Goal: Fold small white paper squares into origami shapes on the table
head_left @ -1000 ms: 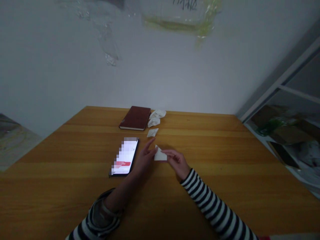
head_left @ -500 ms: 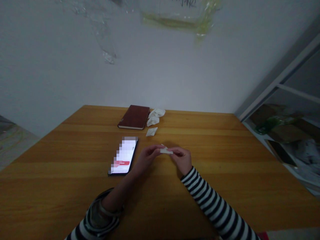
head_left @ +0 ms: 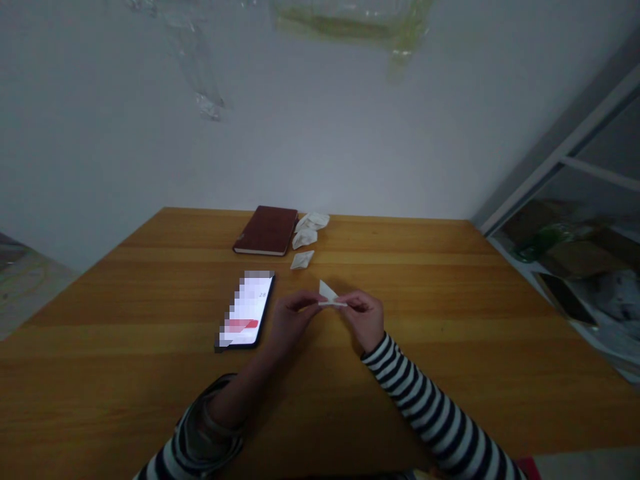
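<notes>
Both of my hands pinch a small folded white paper piece point(head_left: 329, 295) just above the wooden table point(head_left: 450, 320). My left hand point(head_left: 293, 317) grips its left end with closed fingertips. My right hand point(head_left: 364, 317) grips its right end the same way. A pointed flap of the paper sticks up between the two hands. Both sleeves are black-and-white striped. A lit phone point(head_left: 246, 309) lies flat just left of my left hand.
A dark red notebook point(head_left: 266, 230) lies near the table's far edge. Beside it are three small folded white papers point(head_left: 306, 238). A metal shelf with bags and boxes point(head_left: 565, 253) stands to the right. A white wall is behind the table.
The paper went from lying held flat on the table to being lifted and pinched between both hands. A pointed flap now stands up from it. The view shifted slightly.
</notes>
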`<state>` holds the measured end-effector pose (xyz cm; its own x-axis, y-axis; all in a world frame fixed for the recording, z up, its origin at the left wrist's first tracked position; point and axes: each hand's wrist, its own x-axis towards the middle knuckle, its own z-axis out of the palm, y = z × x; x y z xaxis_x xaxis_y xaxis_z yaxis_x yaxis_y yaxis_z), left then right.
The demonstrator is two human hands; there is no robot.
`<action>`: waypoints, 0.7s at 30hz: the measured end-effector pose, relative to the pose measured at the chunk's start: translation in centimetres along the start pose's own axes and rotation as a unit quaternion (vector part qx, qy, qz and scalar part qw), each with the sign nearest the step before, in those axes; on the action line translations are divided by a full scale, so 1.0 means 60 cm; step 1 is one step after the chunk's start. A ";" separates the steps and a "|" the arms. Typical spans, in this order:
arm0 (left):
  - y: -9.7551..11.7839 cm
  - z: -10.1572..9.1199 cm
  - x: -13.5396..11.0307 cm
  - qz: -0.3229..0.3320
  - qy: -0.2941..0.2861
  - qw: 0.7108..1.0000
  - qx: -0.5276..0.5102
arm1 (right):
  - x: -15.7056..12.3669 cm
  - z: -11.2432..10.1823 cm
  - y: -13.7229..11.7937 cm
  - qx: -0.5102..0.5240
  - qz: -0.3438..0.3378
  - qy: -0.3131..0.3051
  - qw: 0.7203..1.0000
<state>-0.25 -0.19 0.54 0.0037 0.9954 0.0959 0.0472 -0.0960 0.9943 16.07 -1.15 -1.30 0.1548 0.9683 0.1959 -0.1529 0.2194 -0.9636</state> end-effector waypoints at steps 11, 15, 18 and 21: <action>-0.002 0.024 -0.005 -0.118 0.074 0.988 -0.069 | -0.005 0.025 0.022 0.072 0.072 0.021 0.995; -0.002 0.027 -0.004 -0.142 0.072 0.979 -0.124 | -0.001 0.034 0.027 0.113 0.105 0.043 0.987; 0.004 0.026 -0.003 -0.149 0.064 0.979 -0.122 | 0.002 0.035 0.029 0.119 0.116 0.049 0.985; 0.010 0.025 -0.003 -0.147 0.058 0.981 -0.111 | 0.002 0.034 0.028 0.112 0.118 0.046 0.986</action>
<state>1.26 -0.44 1.05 -0.0915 0.9745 -0.2049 -0.1900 0.1849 0.9642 13.84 -0.43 -2.54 0.1750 0.9829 -0.0566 -0.4050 0.0195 -0.9141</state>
